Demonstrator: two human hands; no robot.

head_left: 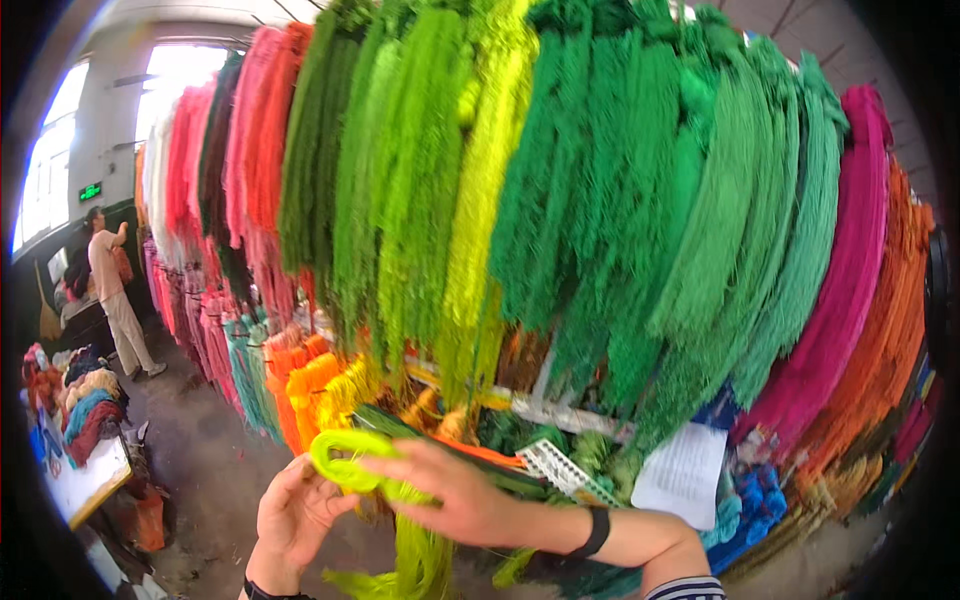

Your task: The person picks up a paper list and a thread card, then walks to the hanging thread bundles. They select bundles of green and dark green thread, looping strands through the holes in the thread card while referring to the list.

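Observation:
A bright yellow-green skein of yarn point(345, 452) is between my hands, its upper part coiled into a loop. My right hand point(440, 490) reaches in from the right, closed over the right side of that loop. My left hand point(295, 515) is palm up at the loop's lower left. Its thumb and curled fingers are closed on the skein's edge; part of that grip is hidden. Loose yellow-green strands point(420, 560) hang below my right hand. Orange yarn bundles point(310, 385) and yellow yarn point(350, 390) lie just beyond my hands.
Long hanks of green yarn point(590, 180) hang from a rack ahead, with pink, red, magenta and orange ones to either side. A paper sheet point(682, 475) hangs at the right, near blue yarn point(755, 505). At the left stand a yarn-covered table point(100, 475) and, farther off, another person point(110, 270).

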